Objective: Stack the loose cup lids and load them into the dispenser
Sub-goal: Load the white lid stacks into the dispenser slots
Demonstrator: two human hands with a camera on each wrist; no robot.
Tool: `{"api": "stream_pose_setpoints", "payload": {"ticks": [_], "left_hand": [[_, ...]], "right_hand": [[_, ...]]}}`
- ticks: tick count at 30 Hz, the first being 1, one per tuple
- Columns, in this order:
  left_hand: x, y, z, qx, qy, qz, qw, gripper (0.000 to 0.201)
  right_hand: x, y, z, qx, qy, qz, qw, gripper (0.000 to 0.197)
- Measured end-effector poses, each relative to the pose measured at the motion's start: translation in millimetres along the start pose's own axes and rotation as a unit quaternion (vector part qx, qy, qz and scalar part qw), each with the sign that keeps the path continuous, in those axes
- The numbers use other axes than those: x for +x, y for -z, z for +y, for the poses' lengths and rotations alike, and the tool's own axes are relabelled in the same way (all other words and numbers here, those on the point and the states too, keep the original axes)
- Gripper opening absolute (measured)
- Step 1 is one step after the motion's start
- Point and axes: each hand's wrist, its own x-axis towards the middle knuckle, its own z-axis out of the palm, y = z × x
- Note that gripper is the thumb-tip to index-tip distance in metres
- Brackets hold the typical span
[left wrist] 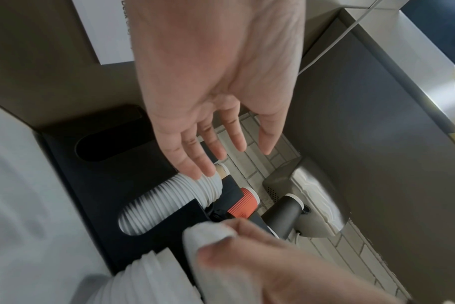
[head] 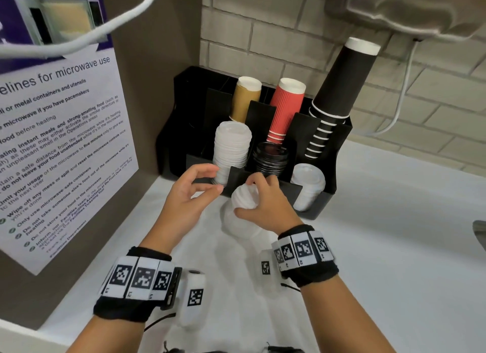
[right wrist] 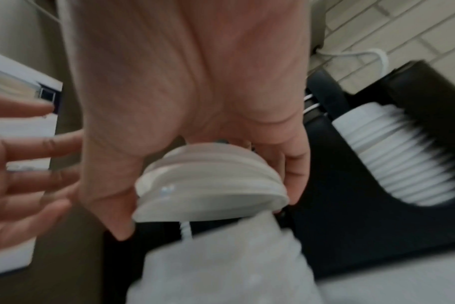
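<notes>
The black dispenser point(head: 334, 163) stands at the back of the white counter. Its left front slot holds a tall stack of white lids point(head: 231, 147), the middle slot black lids point(head: 269, 158), the right slot a shorter white stack point(head: 307, 187). My right hand point(head: 247, 195) grips a short stack of loose white lids point(head: 243, 203) just in front of the dispenser. More blurred white lids point(head: 236, 224) lie under it on the counter. My left hand point(head: 217, 178) hovers empty beside the tall stack, fingers relaxed. The right wrist view shows thumb and fingers round the lid stack point(right wrist: 210, 185).
Tan, red and black paper cups point(head: 334, 95) stand upside down in the rear slots. A brown panel with a microwave notice point(head: 60, 142) closes off the left side. A white cable point(head: 399, 108) hangs on the brick wall at the right. White counter stretches to the right.
</notes>
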Motion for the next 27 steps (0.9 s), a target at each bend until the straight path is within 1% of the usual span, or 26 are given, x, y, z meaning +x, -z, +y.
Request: {"api": "stream_pose_setpoints", "payload": {"ticks": [1, 2, 3, 5, 6, 7, 10, 15, 19, 23, 27], "left_hand": [[-0.4, -1.2, 0.2, 0.0, 0.005, -0.009, 1.0, 0.035], [-1.1, -2.9, 0.6, 0.002, 0.014, -0.027, 1.0, 0.042], [-2.1, -5.7, 0.9, 0.004, 0.026, -0.054, 0.998, 0.056], [-4.3, -14.0, 0.5, -0.005, 0.042, -0.114, 0.993, 0.086], [-5.4, -19.2, 0.3, -0.019, 0.04, -0.135, 0.99, 0.096], [-6.3, -24.1, 0.1, -0.034, 0.031, -0.147, 0.988, 0.099], [-8.1, -34.1, 3.6, -0.056, 0.013, -0.148, 0.987, 0.096], [-9.0, -36.0, 4.1, -0.066, 0.002, -0.164, 0.984, 0.095], [-9.5, -39.5, 4.3, -0.084, 0.003, -0.172, 0.981, 0.092], [-10.5, -40.5, 3.8, -0.084, 0.008, -0.178, 0.98, 0.093], [-11.1, -39.7, 4.5, -0.076, 0.016, -0.199, 0.977, 0.097]], "right_hand": [[-3.2, 4.6, -0.3, 0.035, 0.008, 0.022, 0.999, 0.059], [-7.4, 9.5, -1.4, 0.079, 0.019, 0.039, 0.996, 0.059], [-12.6, 14.2, -3.8, 0.133, 0.028, 0.043, 0.99, 0.059], [-24.8, 21.5, -10.4, 0.243, 0.04, 0.014, 0.969, 0.059], [-30.6, 23.5, -13.3, 0.287, 0.044, -0.009, 0.957, 0.061], [-35.7, 24.9, -15.5, 0.317, 0.049, -0.028, 0.947, 0.063], [-46.5, 28.8, -16.3, 0.352, 0.064, -0.048, 0.933, 0.064], [-54.7, 39.6, -5.2, 0.354, 0.073, -0.075, 0.929, 0.067], [-57.3, 40.5, -0.3, 0.367, 0.062, -0.055, 0.927, 0.068], [-60.2, 39.5, 0.4, 0.359, 0.063, -0.049, 0.93, 0.067], [-62.9, 41.8, 0.3, 0.343, 0.069, -0.045, 0.936, 0.065]]}}
